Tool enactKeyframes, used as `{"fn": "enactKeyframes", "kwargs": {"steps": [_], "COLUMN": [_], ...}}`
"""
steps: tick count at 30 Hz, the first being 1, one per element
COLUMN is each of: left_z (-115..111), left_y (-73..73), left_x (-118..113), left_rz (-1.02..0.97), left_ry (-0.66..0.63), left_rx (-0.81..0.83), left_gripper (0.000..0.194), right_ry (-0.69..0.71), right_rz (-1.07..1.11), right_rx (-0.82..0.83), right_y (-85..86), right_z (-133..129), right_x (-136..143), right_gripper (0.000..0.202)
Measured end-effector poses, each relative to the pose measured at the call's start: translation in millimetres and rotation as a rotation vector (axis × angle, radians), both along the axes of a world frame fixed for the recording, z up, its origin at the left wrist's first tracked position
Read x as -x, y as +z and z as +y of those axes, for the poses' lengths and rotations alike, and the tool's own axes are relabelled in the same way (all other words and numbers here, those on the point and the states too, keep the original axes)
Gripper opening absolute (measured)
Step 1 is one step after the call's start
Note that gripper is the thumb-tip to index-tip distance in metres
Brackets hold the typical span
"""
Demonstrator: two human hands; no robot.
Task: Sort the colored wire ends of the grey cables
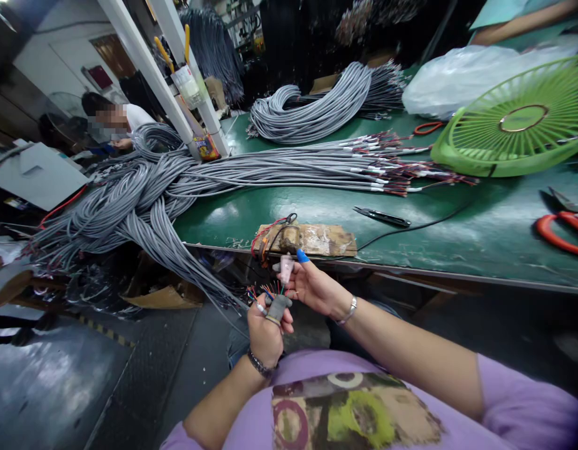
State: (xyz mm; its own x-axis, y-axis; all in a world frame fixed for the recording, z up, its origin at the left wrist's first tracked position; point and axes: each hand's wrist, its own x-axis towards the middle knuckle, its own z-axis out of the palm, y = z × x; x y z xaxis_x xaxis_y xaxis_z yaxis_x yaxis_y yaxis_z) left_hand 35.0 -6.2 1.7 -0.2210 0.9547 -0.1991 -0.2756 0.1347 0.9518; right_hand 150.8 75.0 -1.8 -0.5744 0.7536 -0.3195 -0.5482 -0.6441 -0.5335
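Note:
My left hand is closed around the end of a grey cable, and thin coloured wires fan out above its fingers. Grey fabric covers sit on some of those fingers. My right hand is beside the wires, its fingers loosely bent and apart. One of its digits wears a blue finger cot, another a pale pink one. Whether a wire touches its fingertips is hard to make out. Just beyond both hands, a worn wooden block with a small wired fixture lies on the table edge.
Long grey cables with stripped ends lie across the green table, and their bundle hangs off to the left. Small black snips, red-handled scissors and a green fan are on the table. A person sits at far left.

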Motion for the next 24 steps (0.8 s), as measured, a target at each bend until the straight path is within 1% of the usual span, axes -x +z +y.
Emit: {"fn": "enactKeyframes", "kwargs": {"steps": [4, 6, 12, 18, 21, 24], "left_z": [-3, -2, 4, 10, 10, 8], "left_y": [0.1, -0.4, -4.0, -8.9, -11.2, -11.5], "left_x": [4, 4, 2, -2, -2, -1], "left_rz": [0.002, -0.004, 0.035, 0.062, 0.074, 0.055], "left_ry": [0.038, 0.059, 0.060, 0.061, 0.050, 0.048], "left_rx": [-0.045, -0.061, -0.083, -0.044, -0.034, -0.043], "left_gripper": [0.035, 0.034, 0.033, 0.036, 0.036, 0.034], "right_ry": [-0.005, -0.020, -0.084, -0.181, -0.183, -0.157], "right_rz": [-0.010, -0.014, -0.006, 0.023, 0.034, 0.051], "right_rx": [-0.035, -0.038, 0.008, 0.032, 0.035, 0.031], "right_y": [3.3, 3.4, -1.4, -2.3, -1.8, -2.8], "right_z": [3, 2, 1, 2, 1, -1], "right_x": [-1, -1, 3, 10, 11, 10], "right_gripper": [0.031, 0.028, 0.025, 0.021, 0.022, 0.028]}}
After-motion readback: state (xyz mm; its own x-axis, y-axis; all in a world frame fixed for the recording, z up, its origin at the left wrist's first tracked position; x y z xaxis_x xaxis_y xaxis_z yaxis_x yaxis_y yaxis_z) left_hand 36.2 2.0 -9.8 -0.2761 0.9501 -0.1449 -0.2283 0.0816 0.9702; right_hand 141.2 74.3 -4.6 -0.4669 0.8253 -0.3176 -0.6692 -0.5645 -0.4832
